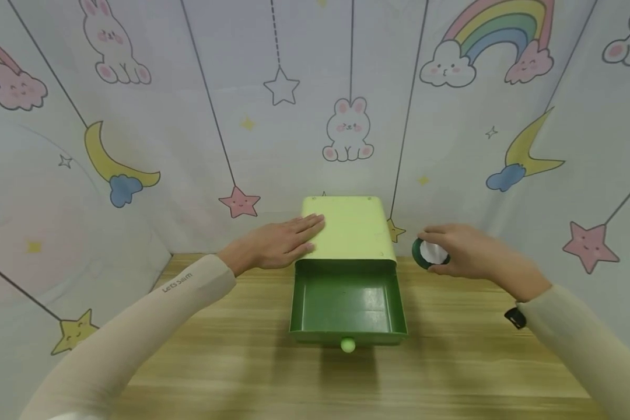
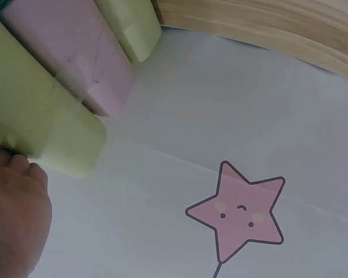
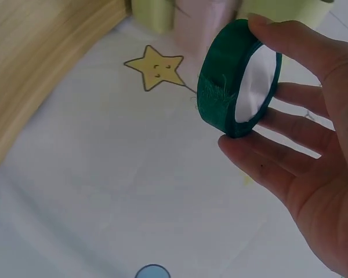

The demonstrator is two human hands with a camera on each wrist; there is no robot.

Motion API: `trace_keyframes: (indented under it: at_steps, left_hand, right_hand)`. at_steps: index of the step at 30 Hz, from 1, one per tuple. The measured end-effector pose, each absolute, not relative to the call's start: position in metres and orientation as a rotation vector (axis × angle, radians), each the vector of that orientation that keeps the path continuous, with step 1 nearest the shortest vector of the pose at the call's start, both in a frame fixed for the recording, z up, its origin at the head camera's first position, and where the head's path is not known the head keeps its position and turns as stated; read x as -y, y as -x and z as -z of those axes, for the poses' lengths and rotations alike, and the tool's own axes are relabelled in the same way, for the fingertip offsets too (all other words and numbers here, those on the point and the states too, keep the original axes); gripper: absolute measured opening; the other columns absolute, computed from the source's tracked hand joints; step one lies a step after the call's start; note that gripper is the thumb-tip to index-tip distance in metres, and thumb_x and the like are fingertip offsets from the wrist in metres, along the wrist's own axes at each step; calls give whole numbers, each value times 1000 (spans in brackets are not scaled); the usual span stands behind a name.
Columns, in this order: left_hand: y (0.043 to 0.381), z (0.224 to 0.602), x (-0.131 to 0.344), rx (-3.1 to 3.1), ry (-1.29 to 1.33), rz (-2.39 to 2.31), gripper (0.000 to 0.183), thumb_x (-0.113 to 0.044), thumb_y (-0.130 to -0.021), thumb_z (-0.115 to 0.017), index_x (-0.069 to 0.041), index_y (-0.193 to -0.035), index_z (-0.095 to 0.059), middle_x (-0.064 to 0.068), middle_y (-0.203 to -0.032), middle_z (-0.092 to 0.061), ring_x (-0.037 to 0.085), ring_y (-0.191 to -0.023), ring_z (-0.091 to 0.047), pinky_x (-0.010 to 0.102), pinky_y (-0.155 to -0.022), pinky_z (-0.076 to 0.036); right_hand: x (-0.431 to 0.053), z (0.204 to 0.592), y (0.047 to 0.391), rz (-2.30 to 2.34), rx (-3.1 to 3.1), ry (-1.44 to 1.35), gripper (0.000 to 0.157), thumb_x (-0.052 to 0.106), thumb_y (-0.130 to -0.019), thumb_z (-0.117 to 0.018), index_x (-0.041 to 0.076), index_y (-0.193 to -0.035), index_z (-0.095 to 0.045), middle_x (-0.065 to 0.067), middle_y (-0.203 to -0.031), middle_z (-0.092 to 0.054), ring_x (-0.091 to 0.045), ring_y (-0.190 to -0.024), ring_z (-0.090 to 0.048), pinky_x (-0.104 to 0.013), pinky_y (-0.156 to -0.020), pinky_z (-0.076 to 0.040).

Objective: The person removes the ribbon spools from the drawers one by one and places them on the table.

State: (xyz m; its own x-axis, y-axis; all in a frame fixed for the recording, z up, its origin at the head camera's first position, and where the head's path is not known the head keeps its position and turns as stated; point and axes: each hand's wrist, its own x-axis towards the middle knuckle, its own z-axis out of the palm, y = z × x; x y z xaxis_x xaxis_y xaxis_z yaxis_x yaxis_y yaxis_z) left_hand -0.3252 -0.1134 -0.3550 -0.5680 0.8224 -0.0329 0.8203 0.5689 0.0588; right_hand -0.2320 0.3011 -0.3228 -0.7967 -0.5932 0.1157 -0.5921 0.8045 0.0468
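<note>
Gripping a green ribbon roll (image 3: 222,78): right hand (image 1: 467,251) (left hand (image 1: 283,242) straight-fingered on the lime cabinet (image 1: 350,228)).

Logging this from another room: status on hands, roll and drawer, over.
Left hand resting on cabinet top. Right hand holding green roll, off cabinet's right side. Drawer open, nothing seen blocking it.

A booth-like enclosure — pale sheeting (image 1: 294,160) with printed rabbits (image 1: 348,137), rainbows (image 1: 499,26) and stars (image 1: 590,246) hangs behind and beside a wood-grain tabletop (image 1: 462,350).
</note>
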Motion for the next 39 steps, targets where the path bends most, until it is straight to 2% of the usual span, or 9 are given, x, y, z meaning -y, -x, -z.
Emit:
trace_keyframes:
  at_steps: [13, 25, 34, 39]
  left_hand:
    - [325, 354, 114, -2738, -1442, -86, 66, -50, -115, -24, -17, -171, -7, 0, -180, -6, 20, -167, -9, 40, -137, -15]
    - [325, 354, 113, -2737, -1427, -59, 67, -52, -114, -21, -19, -171, -5, -2, -180, -3, 18, -167, -7, 39, -137, -15]
    - [325, 355, 114, -2749, -1419, -66, 67, -52, -114, -21, -20, -171, -6, -2, -180, -5, 18, -167, -8, 39, -136, -16]
    - [325, 356, 114, -2753, -1417, -69, 67, -53, -114, -21, -20, -171, -7, -3, -179, -6, 17, -167, -9, 39, -136, -18]
  right_hand:
    - [-315, 383, 270, -92, 2963, -878, 67, 26, -82, -91, -5, -136, -66, -27, -135, -69, -45, -120, -69, -54, -97, -60]
    - [-310, 414, 286, -193, 3059, -837, 68, 27, -83, -90, -9, -135, -65, -29, -133, -69, -46, -122, -68, -57, -102, -57]
    - [-312, 444, 299, -243, 3095, -835, 63, 28, -81, -92, -5, -130, -69, -19, -122, -75, -29, -101, -72, -45, -84, -60]
    - [-314, 454, 302, -219, 3089, -841, 61, 28, -79, -93, -6, -126, -71, -20, -119, -76, -31, -98, -73, -46, -83, -61]
